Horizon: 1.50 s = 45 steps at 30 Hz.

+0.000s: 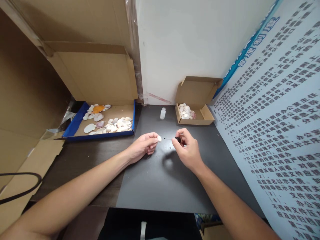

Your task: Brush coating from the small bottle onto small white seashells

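Head view, from the left: offers loose shells (122, 125) in a blue-edged box (75, 125) with a raised lid, likely spread out for easy picking. Pinches a small pale shell (159, 138) by its edge between thumb and forefinger of the left hand (142, 146), leaving its face free. Shows a small bottle (162, 114) upright beyond both hands, seemingly uncapped, reachable yet out of the way. Grips a dark handle (178, 140) between thumb and curled fingers of the right hand (189, 150), aiming a thin dark tip (165, 138) towards the shell, near but not touching. Displays more shells (185, 112) in an open carton (197, 122) farther right, perhaps separated to avoid mixing.
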### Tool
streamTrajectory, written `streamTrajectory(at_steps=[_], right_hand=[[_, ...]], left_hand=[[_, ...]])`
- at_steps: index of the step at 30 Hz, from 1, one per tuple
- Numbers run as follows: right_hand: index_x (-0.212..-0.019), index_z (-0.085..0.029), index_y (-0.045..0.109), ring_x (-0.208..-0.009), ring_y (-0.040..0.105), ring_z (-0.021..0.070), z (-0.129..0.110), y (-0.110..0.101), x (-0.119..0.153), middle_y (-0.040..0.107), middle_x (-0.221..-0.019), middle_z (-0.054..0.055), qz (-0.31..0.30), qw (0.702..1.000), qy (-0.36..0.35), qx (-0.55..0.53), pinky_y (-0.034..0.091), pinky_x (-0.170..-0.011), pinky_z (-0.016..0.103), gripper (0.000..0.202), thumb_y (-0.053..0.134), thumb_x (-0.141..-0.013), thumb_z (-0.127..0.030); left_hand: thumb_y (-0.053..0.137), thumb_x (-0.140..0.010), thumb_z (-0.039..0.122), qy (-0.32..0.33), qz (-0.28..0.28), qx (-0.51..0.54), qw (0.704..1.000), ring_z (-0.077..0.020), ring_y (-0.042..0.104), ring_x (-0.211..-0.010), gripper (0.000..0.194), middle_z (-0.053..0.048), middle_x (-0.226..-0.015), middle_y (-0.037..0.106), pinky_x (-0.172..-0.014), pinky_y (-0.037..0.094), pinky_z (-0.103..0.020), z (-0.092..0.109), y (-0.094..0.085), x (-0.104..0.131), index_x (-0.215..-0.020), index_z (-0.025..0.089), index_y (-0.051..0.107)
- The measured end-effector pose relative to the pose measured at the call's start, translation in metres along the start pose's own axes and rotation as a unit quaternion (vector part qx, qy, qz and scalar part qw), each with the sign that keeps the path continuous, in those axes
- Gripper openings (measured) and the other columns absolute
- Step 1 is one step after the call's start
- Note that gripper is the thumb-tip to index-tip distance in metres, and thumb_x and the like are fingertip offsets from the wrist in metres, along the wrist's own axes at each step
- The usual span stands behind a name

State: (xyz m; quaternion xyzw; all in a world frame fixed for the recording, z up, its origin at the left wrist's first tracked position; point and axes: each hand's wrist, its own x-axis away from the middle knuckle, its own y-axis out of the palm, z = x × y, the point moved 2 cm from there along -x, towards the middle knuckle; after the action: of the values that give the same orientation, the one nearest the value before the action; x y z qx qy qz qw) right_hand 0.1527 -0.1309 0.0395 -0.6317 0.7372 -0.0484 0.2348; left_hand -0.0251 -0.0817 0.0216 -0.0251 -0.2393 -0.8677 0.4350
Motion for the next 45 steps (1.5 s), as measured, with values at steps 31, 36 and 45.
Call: streamTrajectory(at_steps=[31,36,45], right_hand=[[-0.087,-0.023,0.047,-0.05,0.032,0.0104,-0.003,0.0017,-0.0004,0.033,-0.057,-0.01,-0.07,0.997,-0.001,-0.044,0.028,-0.052,0.025,0.013,0.059,-0.085,-0.028],[-0.088,-0.023,0.046,-0.048,0.033,0.0103,-0.0031,0.0035,0.0002,0.034,-0.056,-0.01,-0.09,0.992,0.006,-0.088,0.028,-0.05,0.024,0.014,0.057,-0.087,-0.031],[-0.088,-0.023,0.045,-0.047,0.032,0.0099,-0.0021,0.0028,-0.0012,0.034,-0.054,-0.011,-0.072,0.995,0.015,-0.074,0.027,-0.049,0.024,0.014,0.057,-0.086,-0.031]], left_hand=[[0.059,-0.071,0.02,-0.038,-0.006,0.002,0.999,-0.0062,0.026,-0.045,0.011,0.009,-0.053,0.026,-0.044,0.026,-0.017,-0.0018,0.0004,0.0017,-0.075,0.018,0.049],[0.057,-0.072,0.019,-0.041,-0.001,0.005,0.999,-0.0063,0.025,-0.045,0.009,0.009,-0.053,0.026,-0.044,0.026,-0.017,-0.0015,0.0006,0.0015,-0.076,0.018,0.05],[0.056,-0.073,0.018,-0.04,0.002,0.009,0.999,-0.0063,0.027,-0.044,0.007,0.009,-0.052,0.03,-0.044,0.027,-0.017,-0.0005,0.0012,0.002,-0.076,0.018,0.05]])
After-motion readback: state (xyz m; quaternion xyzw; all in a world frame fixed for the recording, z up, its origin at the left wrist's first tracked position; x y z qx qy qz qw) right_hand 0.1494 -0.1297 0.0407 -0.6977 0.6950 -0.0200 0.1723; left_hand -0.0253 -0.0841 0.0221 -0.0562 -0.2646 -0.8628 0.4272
